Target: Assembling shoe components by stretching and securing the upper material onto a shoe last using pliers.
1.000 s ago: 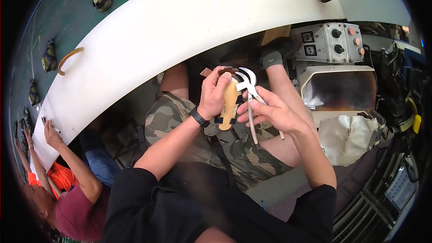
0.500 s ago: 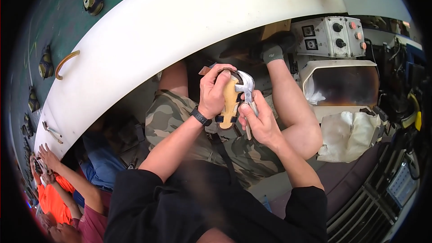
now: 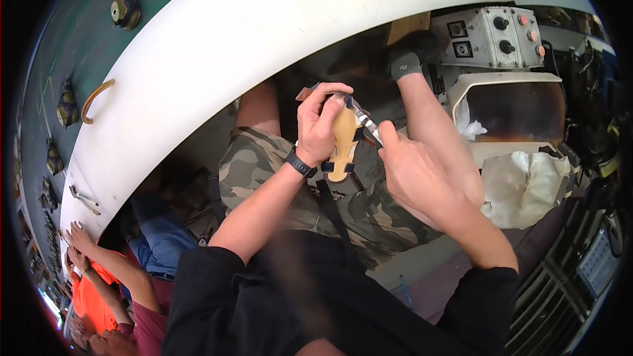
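A sandal (image 3: 344,133) with a tan insole-like face turned up and dark strap ends folded over its edges is held above my lap. My left hand (image 3: 316,130) wraps round its left side, thumb near the upper end. In my right hand (image 3: 419,170) are metal pliers (image 3: 366,121), their handles mostly hidden by my fingers. The jaws of the pliers lie against the upper right edge of the sandal; whether they pinch a strap I cannot tell.
A white curved tabletop (image 3: 264,20) spans beyond my knees, with a brown curved strip (image 3: 97,100) on it. Dark sandals (image 3: 125,8) line the green surface behind. At right stand a control box (image 3: 508,39) and a pale-framed machine (image 3: 511,109). Co-workers' hands (image 3: 80,240) are at left.
The pliers have swung down and rightward, from curving over the sandal's upper end to slanting at its right edge. My right hand has moved right and turned back-up.
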{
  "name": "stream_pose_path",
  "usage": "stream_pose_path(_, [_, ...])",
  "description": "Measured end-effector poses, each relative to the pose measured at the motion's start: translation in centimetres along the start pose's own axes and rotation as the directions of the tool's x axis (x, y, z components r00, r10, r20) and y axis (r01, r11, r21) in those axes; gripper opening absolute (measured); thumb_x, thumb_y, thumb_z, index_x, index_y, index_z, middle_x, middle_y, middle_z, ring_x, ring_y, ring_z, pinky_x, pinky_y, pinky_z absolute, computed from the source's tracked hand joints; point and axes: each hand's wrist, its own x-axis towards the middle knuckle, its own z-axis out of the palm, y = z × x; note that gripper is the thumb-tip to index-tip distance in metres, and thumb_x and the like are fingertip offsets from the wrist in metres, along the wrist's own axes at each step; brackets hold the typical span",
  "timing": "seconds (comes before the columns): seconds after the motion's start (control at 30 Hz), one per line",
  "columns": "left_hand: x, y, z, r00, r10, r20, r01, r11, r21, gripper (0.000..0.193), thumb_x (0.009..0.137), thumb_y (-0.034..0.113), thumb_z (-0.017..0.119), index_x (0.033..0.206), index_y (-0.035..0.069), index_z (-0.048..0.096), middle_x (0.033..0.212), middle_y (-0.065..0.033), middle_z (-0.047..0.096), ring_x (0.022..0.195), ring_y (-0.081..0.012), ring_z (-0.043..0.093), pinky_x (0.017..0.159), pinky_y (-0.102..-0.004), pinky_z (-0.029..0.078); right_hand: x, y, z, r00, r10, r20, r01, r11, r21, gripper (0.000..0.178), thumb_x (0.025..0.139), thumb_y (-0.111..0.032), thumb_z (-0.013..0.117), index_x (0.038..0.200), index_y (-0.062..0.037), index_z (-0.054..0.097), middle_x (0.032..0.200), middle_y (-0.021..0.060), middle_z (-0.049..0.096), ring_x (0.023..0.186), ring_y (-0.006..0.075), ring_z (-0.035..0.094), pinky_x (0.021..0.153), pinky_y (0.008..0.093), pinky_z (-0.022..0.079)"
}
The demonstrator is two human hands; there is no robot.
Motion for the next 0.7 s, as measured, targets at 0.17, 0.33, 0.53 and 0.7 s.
stream_pose_path(0.17, [0.8, 0.7, 0.1, 0.997, 0.017, 0.075, -0.024, 0.996, 0.085, 0.03, 0.092, 0.01, 0.044, 0.11, -0.001, 0.066, 0.089, -0.0034, 0.066, 0.077, -0.0083, 0.056, 0.071, -0.0231, 0.045, 1.1, 0.2, 0.0, 1.0, 0.012, -0.004, -0.012, 0.964, -0.265, 0.02, 0.089, 0.0, 0.057, 0.102, 0.0019, 0.043, 0.073, 0.0228, 0.062, 0.066, 0.0404, 0.067, 0.058, 0.0458, 0.054])
stream_pose_path(0.33, [0.7, -0.1, -0.1, 1.0, 0.012, 0.001, -0.012, 0.998, 0.067, 0.028, 0.093, 0.009, 0.045, 0.108, -0.001, 0.066, 0.089, -0.004, 0.066, 0.08, -0.0096, 0.059, 0.073, -0.024, 0.047, 0.9, 1.0, -1.0, 0.985, 0.061, 0.16, -0.061, 0.998, -0.006, 0.034, 0.093, 0.001, 0.053, 0.124, 0.0049, 0.04, 0.089, 0.0224, 0.066, 0.073, 0.04, 0.066, 0.064, 0.0477, 0.052])
stream_pose_path(0.53, [0.8, 0.3, 0.2, 0.999, 0.033, 0.003, -0.033, 0.993, 0.112, 0.026, 0.093, 0.009, 0.046, 0.106, -0.001, 0.066, 0.085, -0.006, 0.067, 0.077, -0.011, 0.062, 0.071, -0.0251, 0.049, -0.3, 0.3, -5.1, 0.995, -0.059, 0.075, 0.03, 0.939, 0.342, 0.067, 0.096, 0.001, 0.049, 0.157, -0.0049, 0.022, 0.096, 0.0113, 0.059, 0.074, 0.0182, 0.061, 0.064, 0.0313, 0.052])
stream_pose_path(0.7, [0.4, 0.5, -0.5, 0.999, -0.031, -0.009, 0.031, 0.997, -0.064, 0.025, 0.094, 0.009, 0.045, 0.105, -0.001, 0.066, 0.084, -0.0056, 0.068, 0.075, -0.012, 0.064, 0.071, -0.0259, 0.049, 1.5, -3.6, -3.6, 0.889, 0.041, -0.457, 0.227, 0.825, 0.517, 0.063, 0.097, 0.001, 0.049, 0.156, -0.0038, 0.026, 0.093, 0.0076, 0.059, 0.07, 0.0139, 0.057, 0.062, 0.026, 0.05])
